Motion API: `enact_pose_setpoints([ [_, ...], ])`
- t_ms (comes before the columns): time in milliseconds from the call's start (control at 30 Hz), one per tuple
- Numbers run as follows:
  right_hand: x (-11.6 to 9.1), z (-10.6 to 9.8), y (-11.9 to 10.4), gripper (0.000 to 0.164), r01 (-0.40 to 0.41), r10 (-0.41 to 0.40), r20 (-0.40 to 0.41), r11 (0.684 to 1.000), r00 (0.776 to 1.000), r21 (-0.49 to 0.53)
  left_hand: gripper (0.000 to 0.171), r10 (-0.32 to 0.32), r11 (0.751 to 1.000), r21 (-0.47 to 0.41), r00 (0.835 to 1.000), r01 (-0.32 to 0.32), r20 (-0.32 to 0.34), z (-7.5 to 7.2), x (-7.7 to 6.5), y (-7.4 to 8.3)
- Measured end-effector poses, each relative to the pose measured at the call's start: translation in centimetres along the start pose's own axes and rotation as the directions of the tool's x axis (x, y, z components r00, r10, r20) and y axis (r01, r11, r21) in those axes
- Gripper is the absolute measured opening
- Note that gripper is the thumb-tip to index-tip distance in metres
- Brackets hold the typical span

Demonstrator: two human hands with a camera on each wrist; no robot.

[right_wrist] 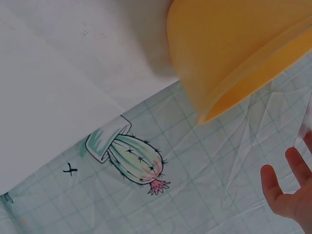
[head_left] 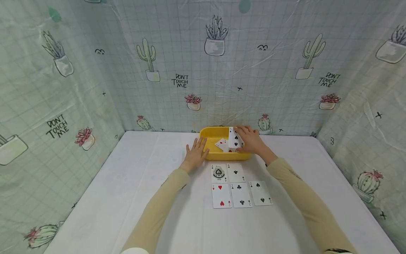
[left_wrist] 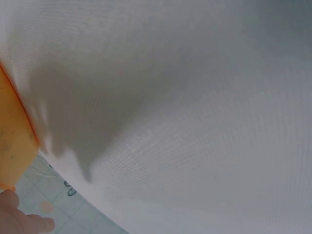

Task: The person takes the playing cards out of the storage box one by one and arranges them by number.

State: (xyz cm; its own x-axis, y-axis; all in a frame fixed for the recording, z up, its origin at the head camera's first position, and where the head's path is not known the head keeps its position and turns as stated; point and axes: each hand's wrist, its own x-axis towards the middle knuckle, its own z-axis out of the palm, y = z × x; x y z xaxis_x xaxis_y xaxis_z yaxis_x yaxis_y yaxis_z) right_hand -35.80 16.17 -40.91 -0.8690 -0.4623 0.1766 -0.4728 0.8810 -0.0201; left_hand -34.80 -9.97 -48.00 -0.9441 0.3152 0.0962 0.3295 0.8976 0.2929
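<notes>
My right hand [head_left: 252,141] is over the right end of a yellow plastic tray [head_left: 226,156] and pinches a spade playing card [head_left: 235,139] by its right side. Under that card, a red diamond card [head_left: 221,144] and other cards lie inside, partly covered. Fingers spread, my left hand [head_left: 194,155] rests against the tray's left rim. On the table in front lie an ace of spades [head_left: 219,169] and an ace of clubs [head_left: 236,172]. A nearer row has a two of hearts [head_left: 221,196], a two of clubs [head_left: 241,194] and a two of spades [head_left: 260,193], all face up.
The white tabletop [head_left: 142,197] reaches back to a hanging cloth [head_left: 177,53] printed with cacti, which also closes off both sides. The tray stands near the table's back edge, close to this cloth. Both forearms, in tan sleeves [head_left: 168,197], flank the card rows.
</notes>
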Motion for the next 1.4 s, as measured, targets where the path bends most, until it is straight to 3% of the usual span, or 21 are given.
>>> enact_pose_setpoints([
  [567, -3.8, -1.7, -1.6, 0.090, 0.014, -0.013, -0.016, 1.000, 1.000, 0.021, 0.057, 0.010, 1.000, -0.007, 1.000, -0.010, -0.004, -0.2, -0.1, 0.1],
  [900, -6.1, -2.4, -3.8, 0.091, 0.082, -0.081, -0.044, 0.996, 0.996, 0.022, 0.057, 0.006, 1.000, -0.014, 1.000, -0.006, 0.018, -0.5, -0.4, 0.3],
  [1400, -9.5, -0.9, -7.0, 0.089, 0.183, -0.180, -0.057, 0.982, 0.982, 0.048, 0.057, 0.016, 1.000, 0.003, 1.000, -0.016, -0.005, -0.2, -0.2, 0.1],
])
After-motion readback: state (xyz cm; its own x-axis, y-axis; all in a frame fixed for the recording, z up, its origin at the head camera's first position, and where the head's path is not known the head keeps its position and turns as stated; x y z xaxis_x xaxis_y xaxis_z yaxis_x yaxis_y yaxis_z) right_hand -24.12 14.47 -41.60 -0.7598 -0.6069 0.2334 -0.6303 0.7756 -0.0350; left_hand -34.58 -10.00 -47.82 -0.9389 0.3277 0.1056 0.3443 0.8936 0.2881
